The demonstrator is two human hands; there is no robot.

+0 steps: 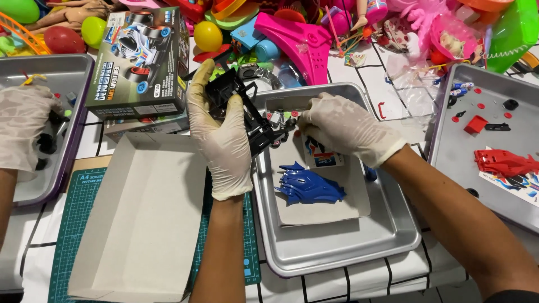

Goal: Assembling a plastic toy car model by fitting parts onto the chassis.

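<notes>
My left hand (222, 134), in a white glove, holds a black plastic toy-car chassis (247, 112) up over the left rim of a metal tray (337, 247). My right hand (342, 126), also gloved, reaches into the tray's far part, fingertips pinched among small loose parts (283, 118) right beside the chassis; whether it grips one is hidden. A blue toy-car body shell (309, 188) lies on a white sheet (325, 210) in the tray, with a sticker sheet (323, 157) just under my right hand.
An open cardboard box lid (140, 219) lies on a green cutting mat (73, 224). The toy's printed box (140, 56) stands behind it. Another person's gloved hand (22, 132) works over a left tray (67, 73). A right tray (494, 151) holds a red car body (505, 163). Colourful toys crowd the back.
</notes>
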